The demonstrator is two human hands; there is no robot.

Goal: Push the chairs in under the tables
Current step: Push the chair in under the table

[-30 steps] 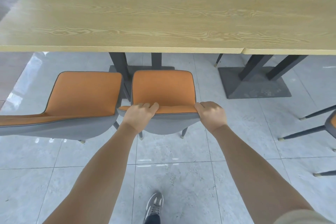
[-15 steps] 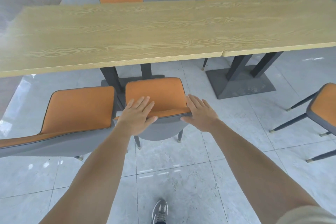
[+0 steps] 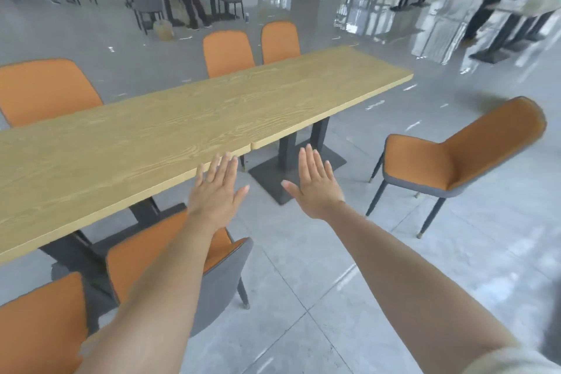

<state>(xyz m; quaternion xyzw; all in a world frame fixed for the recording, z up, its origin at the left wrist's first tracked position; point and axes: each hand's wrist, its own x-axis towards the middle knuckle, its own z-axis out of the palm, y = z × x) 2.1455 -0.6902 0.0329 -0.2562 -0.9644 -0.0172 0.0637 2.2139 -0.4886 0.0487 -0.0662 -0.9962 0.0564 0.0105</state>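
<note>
Here, at the near left, an orange chair stands close against the long wooden table, and just to its right a second orange chair with a grey back is tucked in under the near edge. Above that chair the left hand is spread flat, fingers straight, holding nothing, its fingertips over the table's edge. The right hand, equally flat and empty, hovers beside it above the floor. Farther right, a third orange chair stands well apart from the table, out on the grey tiles.
</note>
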